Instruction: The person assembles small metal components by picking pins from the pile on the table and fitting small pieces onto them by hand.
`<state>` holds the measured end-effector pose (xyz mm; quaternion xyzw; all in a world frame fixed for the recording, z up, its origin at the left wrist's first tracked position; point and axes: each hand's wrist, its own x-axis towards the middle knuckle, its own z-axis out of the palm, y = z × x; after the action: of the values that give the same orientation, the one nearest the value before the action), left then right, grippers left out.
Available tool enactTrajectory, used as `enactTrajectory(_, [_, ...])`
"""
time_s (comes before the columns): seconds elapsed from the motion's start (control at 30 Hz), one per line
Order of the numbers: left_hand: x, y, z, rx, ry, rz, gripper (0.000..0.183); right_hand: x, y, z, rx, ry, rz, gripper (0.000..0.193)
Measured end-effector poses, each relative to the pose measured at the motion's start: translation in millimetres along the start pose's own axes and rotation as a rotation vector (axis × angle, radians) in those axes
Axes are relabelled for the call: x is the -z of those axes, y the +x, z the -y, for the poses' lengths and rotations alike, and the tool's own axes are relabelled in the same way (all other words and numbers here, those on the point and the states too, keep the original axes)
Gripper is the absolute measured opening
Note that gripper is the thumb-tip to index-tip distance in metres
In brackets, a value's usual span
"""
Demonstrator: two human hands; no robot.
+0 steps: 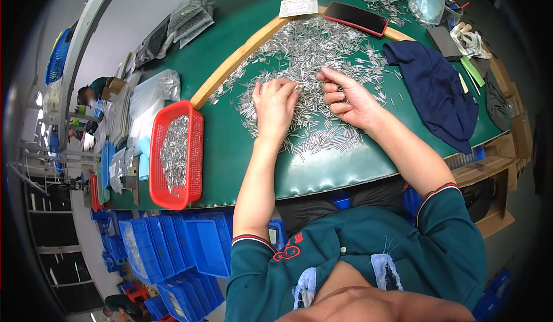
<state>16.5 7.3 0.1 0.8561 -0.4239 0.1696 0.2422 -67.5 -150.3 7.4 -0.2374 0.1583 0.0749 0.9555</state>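
Note:
A wide heap of small silvery metal pins point(314, 48) is spread over the green tabletop. Resting on the heap's left part, my left hand point(274, 108) has its fingers bent down and drawn in toward the thumb; what lies between the tips is too small to make out. Just above the pins to the right, my right hand point(352, 100) is closed, thumb and forefinger pinched together and the other fingers curled in. Whatever this pinch holds cannot be made out. Left of the heap, a red plastic basket point(197, 155) contains many similar pins.
A wooden strip point(236, 63) borders the heap behind. On the strip are paper slips point(298, 7) and a dark phone point(356, 19). Navy cloth point(435, 88) lies at right, plastic bags point(154, 94) at left. Blue bins point(207, 247) stand below the table's front edge.

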Motion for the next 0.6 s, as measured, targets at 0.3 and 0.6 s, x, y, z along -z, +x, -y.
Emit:
enactTrajectory(0.3, [3.9, 2.5, -10.8, 0.029, -0.420, -0.026, 0.014, -0.6, -1.2, -12.4, 0.069, -0.412, 0.007, 0.021])
enactTrajectory(0.6, [-0.2, 2.0, -18.4, -0.120, -0.222, -0.091, 0.021, -1.1, -1.6, -14.1, 0.198, -0.533, -0.064, 0.016])
